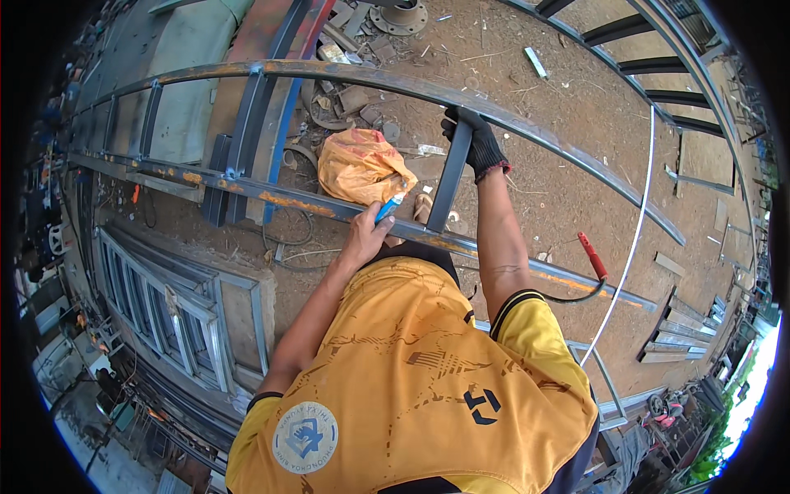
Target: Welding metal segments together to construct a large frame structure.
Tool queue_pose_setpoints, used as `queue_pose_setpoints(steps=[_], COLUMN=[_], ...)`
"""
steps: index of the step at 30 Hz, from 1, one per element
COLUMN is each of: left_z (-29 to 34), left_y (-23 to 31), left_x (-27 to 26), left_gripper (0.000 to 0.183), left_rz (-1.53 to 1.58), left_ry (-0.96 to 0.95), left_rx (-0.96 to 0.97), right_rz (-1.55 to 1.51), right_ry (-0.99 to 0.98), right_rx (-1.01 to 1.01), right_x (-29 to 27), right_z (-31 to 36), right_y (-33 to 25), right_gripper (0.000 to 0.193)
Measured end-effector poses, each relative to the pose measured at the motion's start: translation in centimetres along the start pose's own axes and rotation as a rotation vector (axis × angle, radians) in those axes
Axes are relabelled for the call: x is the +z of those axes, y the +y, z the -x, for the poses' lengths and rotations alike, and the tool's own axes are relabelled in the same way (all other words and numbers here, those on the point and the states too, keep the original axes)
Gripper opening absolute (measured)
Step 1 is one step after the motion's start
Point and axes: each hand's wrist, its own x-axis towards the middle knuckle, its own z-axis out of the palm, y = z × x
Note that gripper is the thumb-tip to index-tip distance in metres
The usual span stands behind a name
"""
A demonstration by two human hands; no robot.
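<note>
My left hand [364, 237], bare, is closed around a slim blue pen-like tool [387, 209] with a pale tip; its exact kind is unclear. That hand rests at the near rail [309, 207] of a rusty steel frame. My right hand [476, 144], in a black glove, is wrapped round the far end of a dark square-tube crossbar [448, 183], just below the far rail [362, 74]. The crossbar spans the two rails and leans slightly.
An orange plastic bag [360, 167] lies beyond the near rail. To the right, a red welding electrode holder [592, 257] hangs on a black cable. A pale strip [632, 235] crosses the dirt ground. Metal window frames [177, 309] lean at left; cut steel pieces [681, 329] lie at right.
</note>
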Motion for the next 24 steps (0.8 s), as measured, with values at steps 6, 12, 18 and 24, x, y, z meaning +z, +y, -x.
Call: queue_pose_setpoints(steps=[6,12,18,24], left_z=[0.4,-1.1,-3.3,-4.4], left_y=[0.7,2.5,4.5,4.0], left_x=[1.0,2.0,3.4,6.0], left_gripper=[0.021,0.021,0.021,0.021], left_rz=[0.007,0.036,0.041,-0.065], left_ry=[0.024,0.010,0.008,-0.053], left_rx=[-0.093,-0.133,-0.078,0.026], right_rz=[-0.081,-0.107,-0.097,-0.121], right_ry=[-0.104,-0.138,-0.122,-0.145], right_rx=[-0.015,0.015,0.003,0.028], right_x=[-2.3,-2.0,-1.9,-1.9], right_z=[-1.6,-1.4,-1.1,-2.2], right_y=[1.0,0.8,0.9,1.3], right_gripper=[0.029,0.030,0.029,0.029])
